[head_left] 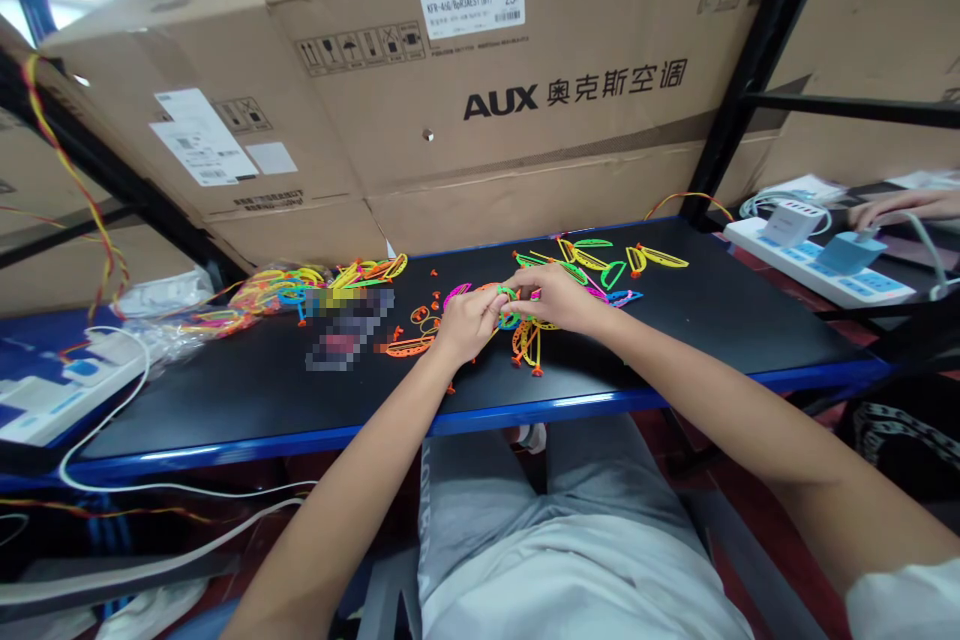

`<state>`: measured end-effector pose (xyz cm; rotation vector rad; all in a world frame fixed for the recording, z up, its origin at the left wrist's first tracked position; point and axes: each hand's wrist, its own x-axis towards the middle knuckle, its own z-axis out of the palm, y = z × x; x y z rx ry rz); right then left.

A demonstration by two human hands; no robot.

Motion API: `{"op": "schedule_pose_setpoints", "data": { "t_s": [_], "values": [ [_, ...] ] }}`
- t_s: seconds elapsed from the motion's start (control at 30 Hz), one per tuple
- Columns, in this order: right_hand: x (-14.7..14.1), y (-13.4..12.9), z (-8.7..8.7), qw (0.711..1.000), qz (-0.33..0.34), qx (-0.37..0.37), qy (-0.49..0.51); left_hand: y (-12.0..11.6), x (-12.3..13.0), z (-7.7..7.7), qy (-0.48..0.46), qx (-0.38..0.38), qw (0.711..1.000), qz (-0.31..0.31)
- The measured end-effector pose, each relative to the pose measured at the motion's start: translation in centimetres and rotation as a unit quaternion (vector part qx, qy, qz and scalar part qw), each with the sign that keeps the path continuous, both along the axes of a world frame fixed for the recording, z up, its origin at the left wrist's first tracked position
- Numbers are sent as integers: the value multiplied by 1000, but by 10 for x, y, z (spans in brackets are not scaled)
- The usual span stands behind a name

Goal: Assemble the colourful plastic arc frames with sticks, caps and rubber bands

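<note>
My left hand (469, 323) and my right hand (556, 298) meet above the middle of the black tabletop, fingers closed. Between their fingertips is a small green plastic piece (508, 293), partly hidden by the fingers. Beneath and around them lie thin, coloured curved plastic pieces, some with openwork. A yellow one with orange ends (530, 345) is just below my right hand, and an orange half-round piece (409, 347) lies left of my left hand. Small orange bits (436, 300) are scattered close by. Behind the right hand are green and yellow pieces (613, 273).
A bundle of coloured pieces (281, 282) and clear plastic bags (161, 340) are at the left. White power strips stand left (56, 400) and right (844, 270). A large cardboard box (570, 160) walls off the back. Another person's hand (911, 208) is at the far right.
</note>
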<state>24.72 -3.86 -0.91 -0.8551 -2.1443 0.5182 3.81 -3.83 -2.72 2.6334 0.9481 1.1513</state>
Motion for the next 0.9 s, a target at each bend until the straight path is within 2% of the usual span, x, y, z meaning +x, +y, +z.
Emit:
{"op": "schedule_pose_setpoints", "data": {
  "t_s": [0.1, 0.17, 0.27, 0.37, 0.63, 0.77, 0.9],
  "values": [
    [-1, -2, 0, 999, 6, -35, 14, -3, 2, 2, -27, -21, 999, -11],
    [-2, -3, 0, 994, 30, -92, 42, -5, 4, 3, -69, -63, 995, -25],
    [-3, -5, 2, 973, 67, -199, 92, -6, 7, 4, -157, -174, 971, -56],
    [-5, -6, 3, 957, 65, -255, 118, -3, 10, 5, -217, -237, 944, -78],
    [-14, -10, 0, 922, 75, -333, 185, 3, 12, 5, -301, -309, 893, -126],
    [-16, -9, -2, 911, 71, -355, 198, 3, 13, 5, -313, -319, 885, -127],
    [-15, -9, -1, 917, 59, -344, 193, 3, 13, 5, -313, -321, 885, -122]
  ]
}}
